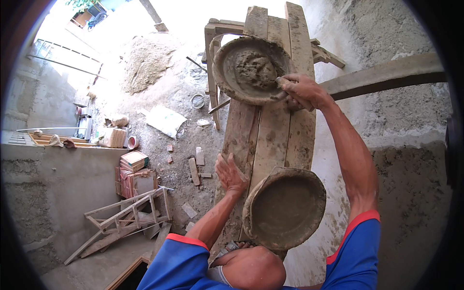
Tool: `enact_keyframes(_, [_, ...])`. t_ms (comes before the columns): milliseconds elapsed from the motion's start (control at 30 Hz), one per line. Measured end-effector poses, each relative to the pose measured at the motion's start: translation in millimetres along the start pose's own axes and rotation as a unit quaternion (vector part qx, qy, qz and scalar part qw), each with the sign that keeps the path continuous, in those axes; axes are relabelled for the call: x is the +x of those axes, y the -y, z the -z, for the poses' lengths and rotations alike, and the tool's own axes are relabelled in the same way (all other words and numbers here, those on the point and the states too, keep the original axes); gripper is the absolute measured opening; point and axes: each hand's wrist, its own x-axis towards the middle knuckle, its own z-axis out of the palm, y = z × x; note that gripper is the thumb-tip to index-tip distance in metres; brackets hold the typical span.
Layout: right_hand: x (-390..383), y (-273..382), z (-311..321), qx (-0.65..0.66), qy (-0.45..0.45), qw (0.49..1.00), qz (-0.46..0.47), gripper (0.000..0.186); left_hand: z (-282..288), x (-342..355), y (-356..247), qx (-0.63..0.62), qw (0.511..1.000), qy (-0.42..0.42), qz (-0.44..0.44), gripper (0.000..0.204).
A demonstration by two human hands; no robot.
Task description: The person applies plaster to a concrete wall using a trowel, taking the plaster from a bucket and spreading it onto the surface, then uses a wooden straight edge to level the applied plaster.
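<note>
My right hand (303,91) is closed at the right rim of a round, mud-caked basin (223,77). Its fingers hide whatever is in the grip. A heap of wet grey mortar (256,67) lies inside that basin. Nearer to me, a second round basin (316,203) is coated with grey mortar, its inside looking smooth. My left hand (230,174) rests with fingers stretched at the left edge of the wooden planks (273,130), up and left of the nearer basin. Both basins sit on these planks, and smears of mortar mark the wood.
A beam (386,75) runs from the planks to the right wall. Down on the left floor are a white sack (163,121), stacked boxes (135,181), a wooden frame (128,215) and scattered offcuts. A sand pile (147,63) rises at the far left.
</note>
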Motion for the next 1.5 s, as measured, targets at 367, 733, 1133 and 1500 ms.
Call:
enact_keyframes(367, [-37.8,5.3,5.5,0.053,-0.06,0.996,0.031,0.048,5.4,0.0,-4.1,-0.005,1.0,0.025,0.011,0.088])
enact_keyframes(733, [-212.0,16.8,10.8,0.033,-0.102,0.994,0.01,0.055,-6.5,-0.9,1.0,-0.015,1.0,-0.005,-0.004,0.078])
enact_keyframes(1133, [-387.9,-63.8,-72.5,-0.003,-0.004,0.99,-0.142,0.051,-18.1,4.9,11.2,-0.027,0.998,0.035,0.038,0.073])
enact_keyframes(1500, [-401.3,-95.2,-127.7,-0.505,-0.137,0.842,0.13,0.037,-30.9,5.2,22.8,0.046,0.998,-0.047,0.009,0.07])
